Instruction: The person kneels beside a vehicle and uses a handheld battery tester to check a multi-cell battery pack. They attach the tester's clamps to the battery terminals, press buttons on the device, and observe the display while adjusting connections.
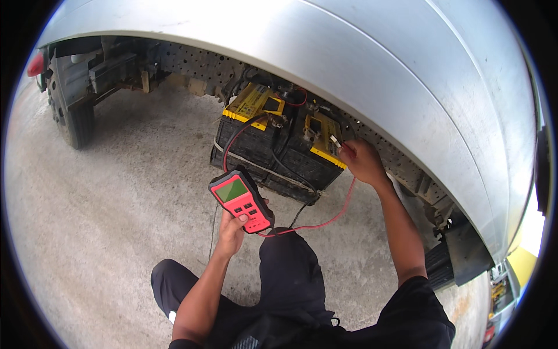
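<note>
My left hand (232, 231) is closed around a red and black handheld battery tester (243, 200) with a greenish screen and a few dark buttons; the thumb rests on its face. In my right hand (365, 161) is a red-handled clamp (347, 150), its metal jaw pointing at the top of the right battery (323, 135). Whether the jaw touches a terminal I cannot make out. The left battery (250, 107) stands beside it, also black with a yellow top. From the tester a red lead (331, 221) curves up to my right hand. A black lead (295, 216) runs up to the batteries.
A silver vehicle body panel (372, 52) overhangs the batteries. Behind them runs a perforated steel frame rail (200, 64). A wheel (75, 116) stands at the far left, and a black mudflap (465, 250) hangs at the right. Concrete ground (128, 186) lies below.
</note>
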Demonstrator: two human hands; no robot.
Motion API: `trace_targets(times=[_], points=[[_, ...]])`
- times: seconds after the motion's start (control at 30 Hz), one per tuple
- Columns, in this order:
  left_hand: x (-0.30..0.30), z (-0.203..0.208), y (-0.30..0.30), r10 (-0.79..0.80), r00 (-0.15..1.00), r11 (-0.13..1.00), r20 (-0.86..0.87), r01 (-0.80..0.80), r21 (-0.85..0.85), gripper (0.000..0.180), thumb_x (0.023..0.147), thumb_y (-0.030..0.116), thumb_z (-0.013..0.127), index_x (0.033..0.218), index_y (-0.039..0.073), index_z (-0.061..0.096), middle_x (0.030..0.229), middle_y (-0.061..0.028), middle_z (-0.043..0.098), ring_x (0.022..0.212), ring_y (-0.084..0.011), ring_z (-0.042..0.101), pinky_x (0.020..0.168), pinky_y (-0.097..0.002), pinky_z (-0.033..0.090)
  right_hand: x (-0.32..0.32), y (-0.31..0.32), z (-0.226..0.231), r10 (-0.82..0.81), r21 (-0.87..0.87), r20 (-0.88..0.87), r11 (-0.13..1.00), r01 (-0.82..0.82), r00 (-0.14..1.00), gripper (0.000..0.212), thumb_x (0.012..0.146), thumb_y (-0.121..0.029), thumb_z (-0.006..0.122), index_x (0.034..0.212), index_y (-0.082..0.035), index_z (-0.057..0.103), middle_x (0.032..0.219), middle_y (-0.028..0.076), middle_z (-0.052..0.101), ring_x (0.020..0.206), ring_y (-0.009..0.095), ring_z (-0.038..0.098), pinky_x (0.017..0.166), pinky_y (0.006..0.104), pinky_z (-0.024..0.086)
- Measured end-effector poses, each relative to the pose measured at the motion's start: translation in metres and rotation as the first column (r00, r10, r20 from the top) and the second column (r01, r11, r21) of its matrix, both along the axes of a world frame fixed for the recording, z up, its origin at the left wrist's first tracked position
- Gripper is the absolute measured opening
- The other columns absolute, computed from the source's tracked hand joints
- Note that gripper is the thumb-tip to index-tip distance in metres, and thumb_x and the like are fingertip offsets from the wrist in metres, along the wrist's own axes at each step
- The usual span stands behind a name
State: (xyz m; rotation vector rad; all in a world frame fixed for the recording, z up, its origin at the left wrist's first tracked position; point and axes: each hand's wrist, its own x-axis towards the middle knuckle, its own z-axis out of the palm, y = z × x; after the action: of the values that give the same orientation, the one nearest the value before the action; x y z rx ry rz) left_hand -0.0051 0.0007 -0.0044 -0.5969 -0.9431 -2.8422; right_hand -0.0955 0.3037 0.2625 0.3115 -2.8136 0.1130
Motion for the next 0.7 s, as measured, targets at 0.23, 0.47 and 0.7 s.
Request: trace_targets(times=[0.23,0.47,0.7], points=[[-0.004,-0.004,-0.006,-0.151,0.984,0.984,-0.09,0.159,0.085,0.066,0.1,0.026,0.078,0.157,0.005,0.052,0.153,-0.0267,0.063,0.133,-0.0331,0.071,0.112,-0.0518,0.059,-0.044,-0.014,-0.009,-0.092,-0.655,-0.275,0.747,-0.116,0.957,0.045,0.11,-0.043,0.058,0.119,-0.001,0.071,0.111,0.011,0.072,0.106,0.022,0.067,0.094,0.0369,0.05],[-0.008,-0.016,-0.01,-0.256,0.959,0.925,-0.124,0.28,0.256,0.074,0.097,0.037,0.082,0.157,0.007,0.051,0.147,-0.0266,0.063,0.119,-0.0415,0.076,0.098,-0.0537,0.066,-0.002,-0.146,-0.031,0.352,-0.992,0.105,0.108,0.071,0.93,0.034,0.104,-0.045,0.075,0.093,-0.017,0.059,0.079,-0.006,0.054,0.069,0.008,0.052,0.068,0.028,0.041],[-0.013,-0.028,-0.023,-0.259,0.939,0.9,-0.227,0.32,0.297,0.079,0.094,0.057,0.082,0.159,0.022,0.055,0.139,-0.0253,0.063,0.087,-0.0358,0.075,0.067,-0.0403,0.066,-0.003,-0.199,-0.077,0.096,-0.884,0.226,-0.398,0.245,0.97,0.059,0.091,-0.072,0.084,0.084,-0.02,0.055,0.063,-0.012,0.038,0.052,0.003,0.036,0.054,0.025,0.027]])
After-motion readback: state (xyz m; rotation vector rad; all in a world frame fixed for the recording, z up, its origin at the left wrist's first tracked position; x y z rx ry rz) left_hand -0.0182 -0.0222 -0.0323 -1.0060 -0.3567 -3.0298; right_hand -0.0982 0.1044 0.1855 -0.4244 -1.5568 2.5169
